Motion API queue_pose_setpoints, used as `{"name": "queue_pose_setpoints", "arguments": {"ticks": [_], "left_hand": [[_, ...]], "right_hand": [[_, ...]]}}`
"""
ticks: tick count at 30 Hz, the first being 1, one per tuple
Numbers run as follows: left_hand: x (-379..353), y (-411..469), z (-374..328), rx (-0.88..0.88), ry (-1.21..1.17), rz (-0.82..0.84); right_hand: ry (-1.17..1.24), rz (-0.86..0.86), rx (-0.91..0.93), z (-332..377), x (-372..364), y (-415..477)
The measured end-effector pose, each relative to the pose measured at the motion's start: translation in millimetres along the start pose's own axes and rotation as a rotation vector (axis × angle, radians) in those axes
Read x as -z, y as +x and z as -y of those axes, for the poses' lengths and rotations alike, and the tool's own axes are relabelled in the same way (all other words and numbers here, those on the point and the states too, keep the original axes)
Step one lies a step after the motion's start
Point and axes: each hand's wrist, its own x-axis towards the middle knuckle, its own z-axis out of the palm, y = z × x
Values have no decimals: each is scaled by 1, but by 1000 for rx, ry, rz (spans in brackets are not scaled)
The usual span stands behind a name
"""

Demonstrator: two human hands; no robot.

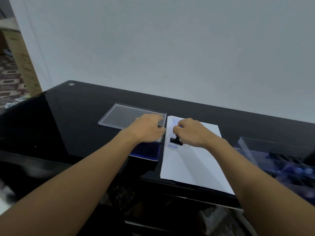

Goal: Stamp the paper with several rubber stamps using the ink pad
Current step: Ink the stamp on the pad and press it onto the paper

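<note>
Starting nearest the person, the paper lay on the black worktop, its near half blank, which gave room for more prints. Just left of the paper sat the ink pad, its blue face uncovered and close enough that a stamp needed only a short hop from ink to sheet.

Farther up the paper's left margin, the right grip was closed round the handle of a black rubber stamp. The fingers were bunched on top, probably to bear straight down for an even print. The stamp stood on the paper just beyond a blue "AIR MAIL" print; whether it was pressing or barely touching could not be told.

Left of the paper, the left grip lay with fingers curled over the pad's far end, seemingly holding it so it would not slide. What lay under those fingers was hidden.

Beyond the right grip, a column of fainter blue prints ran to the paper's far left corner. The pad's clear lid lay flat beyond and left of the paper, out of the way. Right of the paper a clear box, blurred, held dark shapes, likely more stamps. A plain wall rose behind.
</note>
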Motion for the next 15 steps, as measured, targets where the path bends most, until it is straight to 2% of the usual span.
{"name": "queue_pose_setpoints", "arguments": {"ticks": [7, 15], "left_hand": [[-6, 19, -1, -42, 117, 110], [-17, 32, 5, -65, 194, 122]], "right_hand": [[-116, 90, 38, -3, -10, -1], [-213, 88, 66, -7, -15, 5]]}}
